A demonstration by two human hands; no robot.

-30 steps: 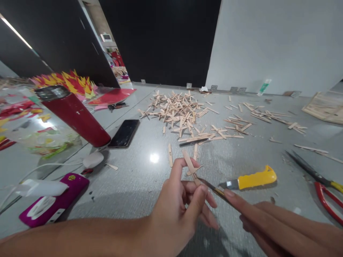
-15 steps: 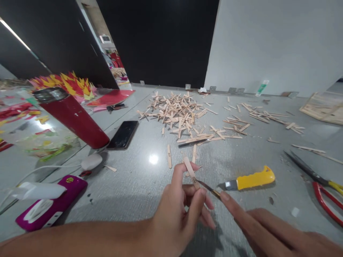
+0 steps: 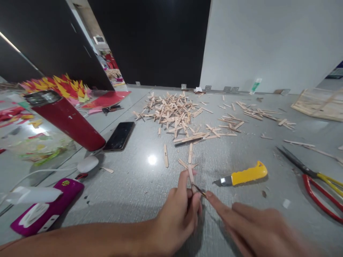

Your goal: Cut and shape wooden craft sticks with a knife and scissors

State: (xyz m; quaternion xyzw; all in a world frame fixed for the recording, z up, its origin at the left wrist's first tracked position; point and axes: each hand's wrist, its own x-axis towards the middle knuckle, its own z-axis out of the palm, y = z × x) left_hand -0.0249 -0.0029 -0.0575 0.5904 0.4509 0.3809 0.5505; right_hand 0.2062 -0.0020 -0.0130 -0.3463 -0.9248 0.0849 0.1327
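Observation:
My left hand [image 3: 184, 210] pinches a flat wooden craft stick [image 3: 190, 174] that points away from me. My right hand [image 3: 241, 217], partly blurred, grips a slim tool [image 3: 199, 190] with a dark, pointed tip and a brass-coloured collar. That tip lies against the stick near my left fingers; most of the tool's handle is hidden. Just beyond my left hand are a small cross of sticks [image 3: 183, 163], an upright-lying stick [image 3: 190, 152] and a marked stick [image 3: 165, 156]. To the right lies a yellow utility knife [image 3: 248, 174], blade pointing left.
A heap of craft sticks [image 3: 174, 110] and a thin dark tool [image 3: 189, 142] lie ahead. Red-and-yellow-handled scissors [image 3: 311, 175] are at the right. On the left are a phone [image 3: 119, 136], a red flask [image 3: 66, 119], a purple device [image 3: 53, 203] and a white cable [image 3: 50, 169].
The stick has turned more upright, and my right hand has come closer to my left with the tool. My left fingers are curled tighter. The whole view has shifted slightly.

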